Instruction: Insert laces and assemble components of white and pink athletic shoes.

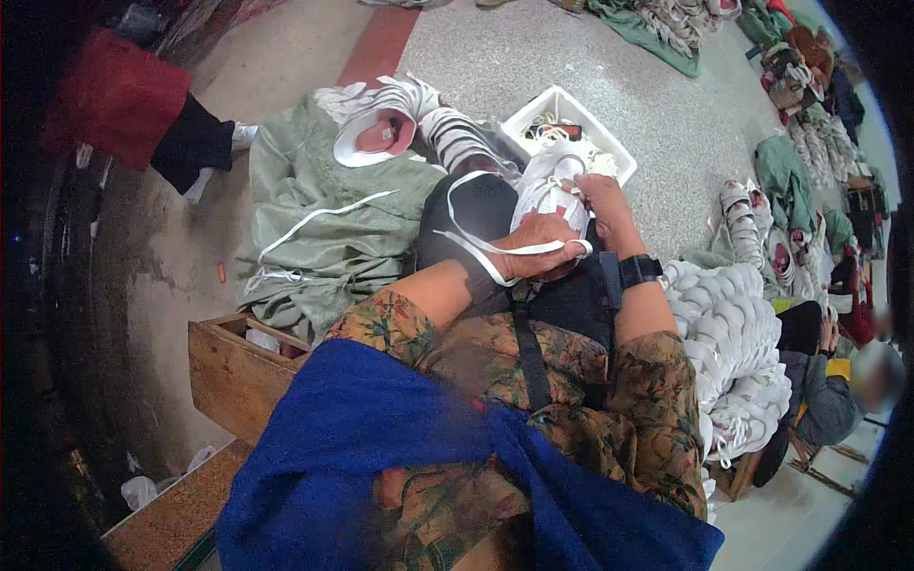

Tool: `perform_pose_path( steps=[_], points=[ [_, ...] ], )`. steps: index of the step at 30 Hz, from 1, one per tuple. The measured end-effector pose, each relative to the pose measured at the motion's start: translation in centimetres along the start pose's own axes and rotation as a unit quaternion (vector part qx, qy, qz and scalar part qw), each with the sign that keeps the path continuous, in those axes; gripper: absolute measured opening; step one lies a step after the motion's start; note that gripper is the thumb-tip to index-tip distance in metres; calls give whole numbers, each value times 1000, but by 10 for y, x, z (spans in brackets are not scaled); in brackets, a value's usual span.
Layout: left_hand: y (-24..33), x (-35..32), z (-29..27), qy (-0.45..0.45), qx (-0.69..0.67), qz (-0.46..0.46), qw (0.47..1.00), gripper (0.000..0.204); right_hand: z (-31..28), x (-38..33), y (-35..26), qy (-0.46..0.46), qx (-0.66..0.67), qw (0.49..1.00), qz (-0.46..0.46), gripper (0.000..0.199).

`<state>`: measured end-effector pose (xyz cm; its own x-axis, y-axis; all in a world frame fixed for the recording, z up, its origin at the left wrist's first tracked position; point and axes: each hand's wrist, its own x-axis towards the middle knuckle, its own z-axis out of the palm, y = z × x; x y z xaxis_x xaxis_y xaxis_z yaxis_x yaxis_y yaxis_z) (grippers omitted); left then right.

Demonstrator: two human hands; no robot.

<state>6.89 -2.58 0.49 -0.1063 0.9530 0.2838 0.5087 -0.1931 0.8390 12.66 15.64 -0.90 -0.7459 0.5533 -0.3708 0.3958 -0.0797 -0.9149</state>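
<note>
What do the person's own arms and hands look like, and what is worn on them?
The left hand and right hand show no gloves. The brown, leaf-patterned fabric sleeves end near the elbows. A black band with a dark, blocky part circles the arm near the right wrist; none shows on the left.

a brown patterned shirt (pixel 657 400), blue cloth (pixel 352 419) and black wristband (pixel 640 270) are worn.
</note>
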Motion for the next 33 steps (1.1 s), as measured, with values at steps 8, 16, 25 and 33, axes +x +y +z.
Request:
perform_pose_path(
  steps=[8,16,25,33],
  points=[
    [-8,-4,3,24,-14,14,1000,40,16,2,-42,-14,-294,942,-158,14],
    [-14,-2,5,-7,-39,-32,999,48,48,-3,-37,46,-592,754,-280,11],
    [-8,-2,5,74,-188,-86,976,38,46,15,-37,13,-559,786,-265,9],
    [13,11,-9,40,-37,2,999,50,4,38,-7,36,-186,969,-160,41]
  ],
)
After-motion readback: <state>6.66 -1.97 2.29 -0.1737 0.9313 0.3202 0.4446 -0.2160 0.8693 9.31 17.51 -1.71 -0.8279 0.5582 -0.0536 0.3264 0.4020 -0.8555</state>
